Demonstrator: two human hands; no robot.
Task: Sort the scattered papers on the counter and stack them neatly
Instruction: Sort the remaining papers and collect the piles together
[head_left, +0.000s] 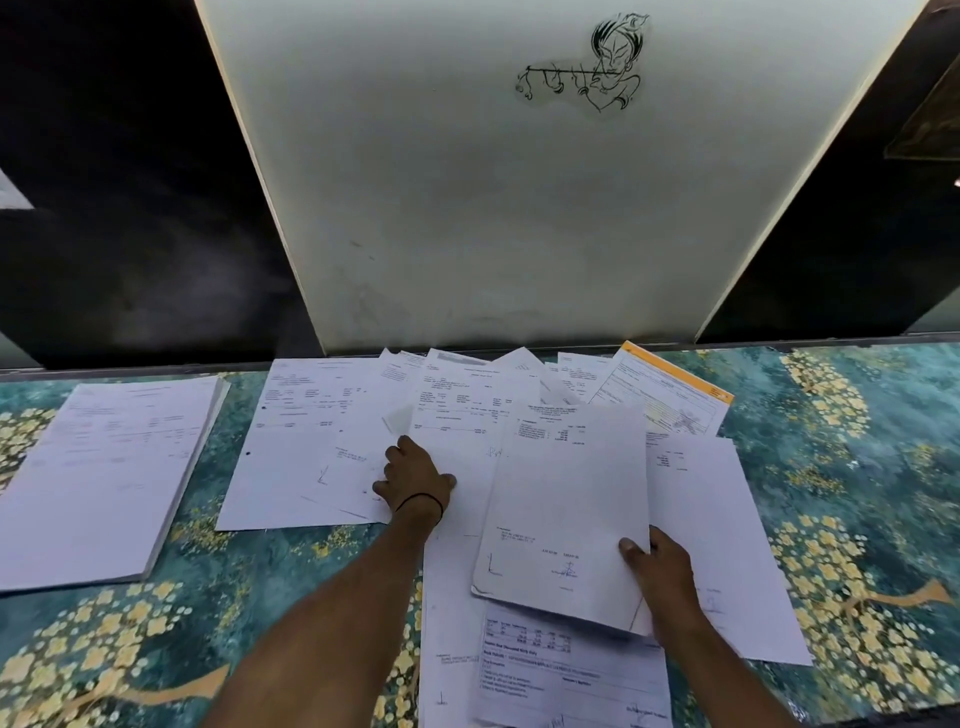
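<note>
1. right hand (660, 577) pinches a thin sheaf (566, 499), thumb on top, held just over the mess.
2. left hand (415, 480) rests fingers-down on the scattered papers (301, 441), mid desk (857, 467).
3. neat stack (104, 478) sits off left.

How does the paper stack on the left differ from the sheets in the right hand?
The stack lies flat on the counter, touched by no hand; the held sheets are tilted up, gripped near their lower right corner by the right hand. The stack lies apart from the scattered papers; the held sheets hang over them. The stack looks thicker. Both are white printed pages.
</note>
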